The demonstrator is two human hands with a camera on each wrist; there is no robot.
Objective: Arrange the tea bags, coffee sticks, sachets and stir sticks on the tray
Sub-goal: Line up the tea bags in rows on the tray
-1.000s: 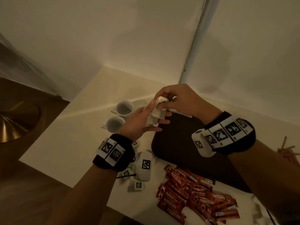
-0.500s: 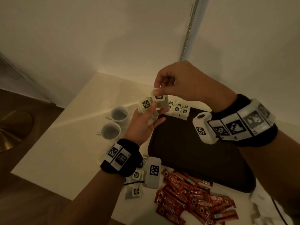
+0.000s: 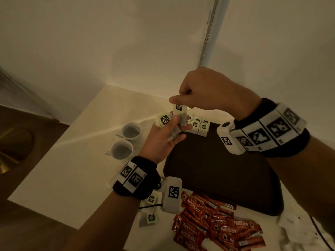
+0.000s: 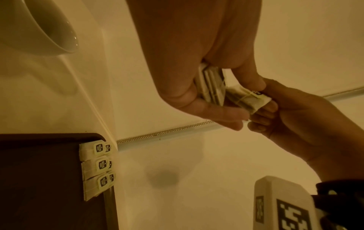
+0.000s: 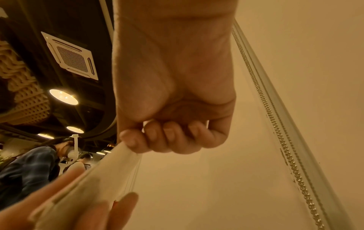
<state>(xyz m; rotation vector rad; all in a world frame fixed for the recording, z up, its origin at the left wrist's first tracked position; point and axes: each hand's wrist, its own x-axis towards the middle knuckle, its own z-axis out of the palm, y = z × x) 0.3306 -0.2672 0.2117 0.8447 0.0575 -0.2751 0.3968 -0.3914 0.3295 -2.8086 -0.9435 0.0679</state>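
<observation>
- Nearest, at the bottom of the head view, the coffee sticks (image 3: pixel 215 227) lie in a loose red heap on the table (image 3: pixel 63 160), with two loose tea bags (image 3: pixel 150 209) to their left under the left wrist; these look like stock waiting their turn.
- Mid-frame, the dark tray (image 3: pixel 226 178) is mostly bare, so there is wide room for later rows; its near rim sits just beside the heap.
- Left of the tray, two white cups (image 3: pixel 126 140) stand close to the left hand's path.
- Above the tray's upper left corner, the left hand (image 3: pixel 163 140) curls its fingers round a small stack of tea bags (image 4: pixel 211 87), probably as a supply.
- The right hand (image 3: pixel 204 93) pinches one tea bag (image 3: pixel 179 113) by its top, thumb against forefinger, apparently drawing it off the stack.
- Farthest, a row of tea bags (image 3: pixel 200 125) stands along the tray's far edge, close to the wall (image 3: pixel 145 42); the free space continues rightward along that edge.
</observation>
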